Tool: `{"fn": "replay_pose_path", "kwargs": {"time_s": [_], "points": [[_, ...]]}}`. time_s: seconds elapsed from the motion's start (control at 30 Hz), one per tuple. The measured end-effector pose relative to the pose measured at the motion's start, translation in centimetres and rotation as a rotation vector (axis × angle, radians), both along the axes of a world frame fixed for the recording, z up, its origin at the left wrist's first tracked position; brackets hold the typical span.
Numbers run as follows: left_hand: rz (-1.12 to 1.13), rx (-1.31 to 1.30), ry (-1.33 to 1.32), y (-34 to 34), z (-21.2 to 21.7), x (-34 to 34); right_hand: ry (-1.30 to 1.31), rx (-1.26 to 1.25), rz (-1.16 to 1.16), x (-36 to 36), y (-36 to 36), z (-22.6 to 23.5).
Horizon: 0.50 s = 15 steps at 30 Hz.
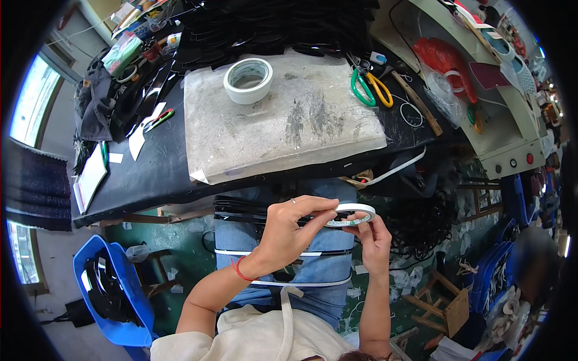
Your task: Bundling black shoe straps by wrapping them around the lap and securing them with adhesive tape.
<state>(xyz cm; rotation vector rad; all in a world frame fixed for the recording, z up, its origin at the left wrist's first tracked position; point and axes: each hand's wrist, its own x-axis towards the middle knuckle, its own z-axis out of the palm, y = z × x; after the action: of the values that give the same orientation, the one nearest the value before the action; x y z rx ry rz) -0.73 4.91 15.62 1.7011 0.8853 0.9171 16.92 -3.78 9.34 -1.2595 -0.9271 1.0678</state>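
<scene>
Hands (288,227) angled inward | fingertips (331,203) pinching white tape roll (356,207)

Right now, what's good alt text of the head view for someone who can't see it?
A person's left hand and right hand hold a narrow white tape roll; beyond, a wider roll rests on a stained mat atop a dark worktable.

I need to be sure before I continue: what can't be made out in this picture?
All in the head view:
Narrow white tape roll: loose end too small to tell; left hand and right hand cover parts.
Left hand: some fingers hidden behind the hand itself.
Black stack: far end cut off by upper edge.
Blue tub: bottom hidden under black pieces.
</scene>
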Motion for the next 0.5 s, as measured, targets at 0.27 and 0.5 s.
{"fn": "replay_pose_path", "kwargs": {"time_s": [0.27,0.5], "points": [[0.1,-0.331,-0.285,-0.3,-1.4,0.4,-0.063,-0.021,-0.034,-0.1,0.2,0.9],[-0.114,-0.777,-0.278,0.0,-3.1,-1.1,-0.608,0.084,-0.073,1.0,-0.5,1.2]]}}
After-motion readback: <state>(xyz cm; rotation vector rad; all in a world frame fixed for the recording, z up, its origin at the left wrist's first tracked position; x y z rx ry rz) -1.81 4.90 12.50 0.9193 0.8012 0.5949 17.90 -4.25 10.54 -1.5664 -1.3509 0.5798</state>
